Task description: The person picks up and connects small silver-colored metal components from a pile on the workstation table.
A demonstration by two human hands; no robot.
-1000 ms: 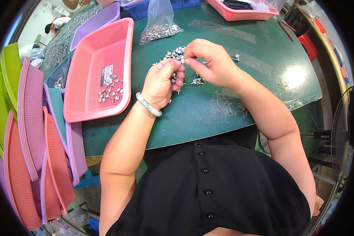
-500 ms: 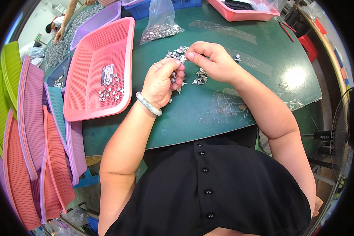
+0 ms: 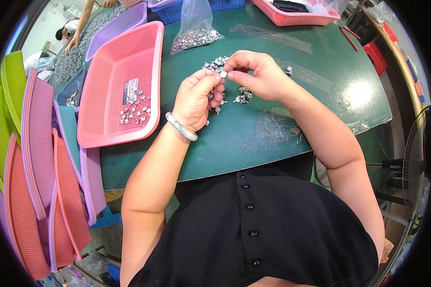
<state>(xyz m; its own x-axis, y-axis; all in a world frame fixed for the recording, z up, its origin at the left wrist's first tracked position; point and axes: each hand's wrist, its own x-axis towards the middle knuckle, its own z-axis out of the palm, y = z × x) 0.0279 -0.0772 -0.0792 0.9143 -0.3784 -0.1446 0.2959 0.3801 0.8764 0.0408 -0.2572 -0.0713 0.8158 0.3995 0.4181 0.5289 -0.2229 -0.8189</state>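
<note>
Fingers: thumb and forefinger tips of both hands meet over the worktop, pinching one small silver part [image 3: 223, 74] between them; the other fingers are curled in.
Left hand [image 3: 198, 98]: held loosely closed, palm turned inward, a pale bangle [image 3: 180, 126] on the wrist; a few more silver parts show under its curled fingers.
Right hand [image 3: 259, 76]: reaches in from the right, knuckles up, its fingertips touching those of the left.
Part held: above the worktop, just this side of the loose heap, not resting on anything.
Heap [image 3: 216, 63]: small silver parts scattered on the worktop just beyond the fingers; a smaller cluster [image 3: 244, 95] lies under the right hand.
Worktop [image 3: 292, 124]: dark green, round-edged, with strips of clear tape across it.
Bag [image 3: 195, 29]: clear plastic, standing beyond the heap, its bottom filled with silver parts.
Pink basket [image 3: 105, 129]: on the worktop to the left, near the left hand; a scatter of silver parts [image 3: 133, 107] lies inside.
Far left: stacked mesh trays [image 3: 28, 158] in pink, green and orange, leaning on edge.
Top left: another person's arm [image 3: 83, 21] over a grey pile.
</note>
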